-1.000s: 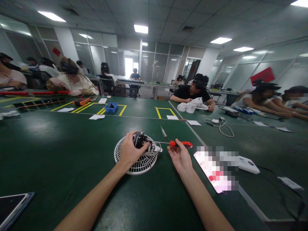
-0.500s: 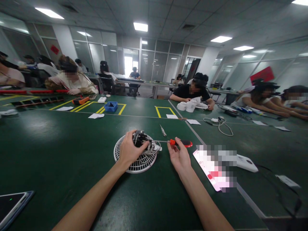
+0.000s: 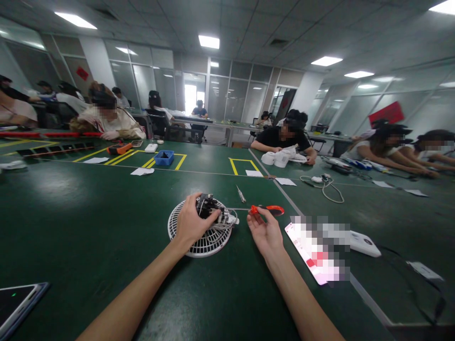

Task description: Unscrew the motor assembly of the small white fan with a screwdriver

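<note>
A round white fan grille lies on the green table, with a black fan motor and pale wiring on top of it. My left hand is wrapped round the motor from the left, thumb across its front. In my right hand is a red and black screwdriver, pinched near the front of its handle. Its shaft points left and reaches the motor's right side; the tip is hidden among the parts. Just beyond lies a small clear-handled screwdriver.
Right of my right hand lies a lit phone, partly blurred, near a white device. Another phone is at the near left. Farther back are a blue bin, paper slips and a coiled cable. Several people sit around the tables.
The screwdriver's handle has turned slightly about its length, showing more red on top. My left hand and the motor stay in place.
</note>
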`<state>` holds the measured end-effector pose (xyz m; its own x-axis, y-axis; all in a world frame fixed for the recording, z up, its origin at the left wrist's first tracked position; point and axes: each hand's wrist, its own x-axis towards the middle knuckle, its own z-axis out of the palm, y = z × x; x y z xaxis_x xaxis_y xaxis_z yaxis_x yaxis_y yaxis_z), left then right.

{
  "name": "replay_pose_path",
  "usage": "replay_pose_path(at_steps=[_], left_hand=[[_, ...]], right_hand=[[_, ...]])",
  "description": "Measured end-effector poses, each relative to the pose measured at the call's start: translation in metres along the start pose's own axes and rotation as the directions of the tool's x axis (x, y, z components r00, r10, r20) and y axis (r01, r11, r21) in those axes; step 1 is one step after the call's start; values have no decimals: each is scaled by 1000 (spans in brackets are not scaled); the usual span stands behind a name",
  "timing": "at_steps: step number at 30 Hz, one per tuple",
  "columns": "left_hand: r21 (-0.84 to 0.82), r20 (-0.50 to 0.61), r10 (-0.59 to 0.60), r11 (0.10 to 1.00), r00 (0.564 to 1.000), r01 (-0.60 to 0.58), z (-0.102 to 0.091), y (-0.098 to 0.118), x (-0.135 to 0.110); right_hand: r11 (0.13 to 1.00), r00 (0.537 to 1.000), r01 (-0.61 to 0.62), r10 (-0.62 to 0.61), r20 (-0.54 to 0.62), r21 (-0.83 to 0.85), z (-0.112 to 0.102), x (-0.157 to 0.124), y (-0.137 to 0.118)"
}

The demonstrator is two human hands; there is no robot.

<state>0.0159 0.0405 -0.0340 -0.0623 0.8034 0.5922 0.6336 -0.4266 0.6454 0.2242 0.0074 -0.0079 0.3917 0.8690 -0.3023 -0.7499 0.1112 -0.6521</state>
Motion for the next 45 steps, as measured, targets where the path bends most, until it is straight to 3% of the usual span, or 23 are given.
replay_pose_path(at_steps=[9, 17, 30, 39, 45], left_hand=[[4, 4, 10, 1000, 1000, -10, 0, -1, 0], [0, -2, 18, 1000, 1000, -18, 1, -2, -1], [-1, 9, 4, 1000, 1000, -4, 1, -2, 0], [-12, 19, -5, 1000, 1000, 5, 0, -1, -1], [-11, 17, -9, 1000, 1000, 9, 0, 0, -1]], right_hand=[[997, 999, -43, 43, 8, 62, 2, 1, -1], [996, 997, -73, 73, 3, -55, -4, 6, 4], [999, 1000, -12, 13, -22, 35, 4, -3, 0], [999, 998, -46, 44, -51, -26, 0, 2, 2], [999, 999, 18, -16, -37, 37, 0, 3, 2]])
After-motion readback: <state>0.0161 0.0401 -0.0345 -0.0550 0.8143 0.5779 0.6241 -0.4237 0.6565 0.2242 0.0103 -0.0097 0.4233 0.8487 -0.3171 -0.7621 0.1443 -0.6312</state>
